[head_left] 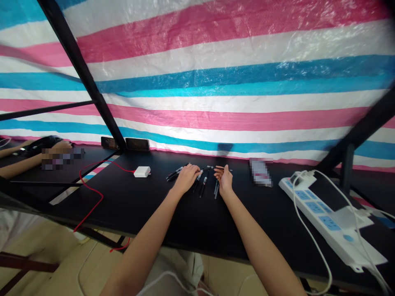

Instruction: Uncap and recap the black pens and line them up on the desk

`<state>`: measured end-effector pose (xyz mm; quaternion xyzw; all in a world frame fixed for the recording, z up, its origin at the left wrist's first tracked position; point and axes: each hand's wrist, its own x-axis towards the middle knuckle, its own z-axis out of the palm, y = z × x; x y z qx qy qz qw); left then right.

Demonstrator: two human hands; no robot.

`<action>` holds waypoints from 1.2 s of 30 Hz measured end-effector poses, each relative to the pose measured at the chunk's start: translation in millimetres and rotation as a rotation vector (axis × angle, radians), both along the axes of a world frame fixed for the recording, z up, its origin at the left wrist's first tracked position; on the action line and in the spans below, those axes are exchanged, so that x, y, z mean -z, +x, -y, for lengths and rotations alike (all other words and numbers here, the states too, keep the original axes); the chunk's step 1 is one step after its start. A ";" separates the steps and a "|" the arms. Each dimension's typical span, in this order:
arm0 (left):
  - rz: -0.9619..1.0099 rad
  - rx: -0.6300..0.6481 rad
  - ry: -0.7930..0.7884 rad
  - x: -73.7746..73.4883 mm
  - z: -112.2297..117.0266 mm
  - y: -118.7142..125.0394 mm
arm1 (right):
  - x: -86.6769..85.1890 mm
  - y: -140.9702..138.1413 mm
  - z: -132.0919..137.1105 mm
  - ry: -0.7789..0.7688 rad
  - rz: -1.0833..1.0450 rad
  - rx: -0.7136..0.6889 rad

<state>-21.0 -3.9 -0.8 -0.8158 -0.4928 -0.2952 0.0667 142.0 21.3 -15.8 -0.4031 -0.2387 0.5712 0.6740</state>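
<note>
Several black pens lie on the black table (197,222) around my hands. My left hand (186,179) is palm down, its fingers bent and pressed together by the pens; what they hold is hidden. A bunch of black pens (173,174) lies to its left. Between the hands rests a black pen (203,185) with a light band. My right hand (225,180) is turned on its side, thumb up, pinching a thin stick-like pen part (228,169). Just left of its wrist lie thin grey tubes (216,190).
A white charger (142,172) with a red cable lies left. On the right are a blurred packet (261,172) and a white power strip (324,220) with cables. Phones (137,144) lean at the back. Another person's arms (27,162) are far left, beyond a black frame post (92,90).
</note>
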 end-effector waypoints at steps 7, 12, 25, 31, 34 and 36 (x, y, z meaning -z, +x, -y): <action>-0.004 0.000 0.002 -0.3 0.0 -0.2 | -0.6 1.4 -0.9 -0.009 -0.042 0.030; -0.008 -0.003 0.000 -0.9 0.1 -0.5 | -1.4 2.3 -1.4 -0.032 -0.065 0.049; 0.008 -0.009 -0.003 -2.0 0.4 -0.4 | -0.5 4.1 -2.8 -0.042 0.019 0.081; 0.008 -0.018 0.016 -1.9 0.3 -0.8 | -0.6 3.8 -1.7 -0.056 -0.039 0.114; 0.006 -0.020 0.021 -1.5 0.0 -0.9 | -1.5 4.2 -1.7 -0.074 -0.075 0.109; 0.006 -0.021 0.019 -1.6 0.0 -0.9 | -1.9 4.4 -2.0 -0.077 -0.084 0.102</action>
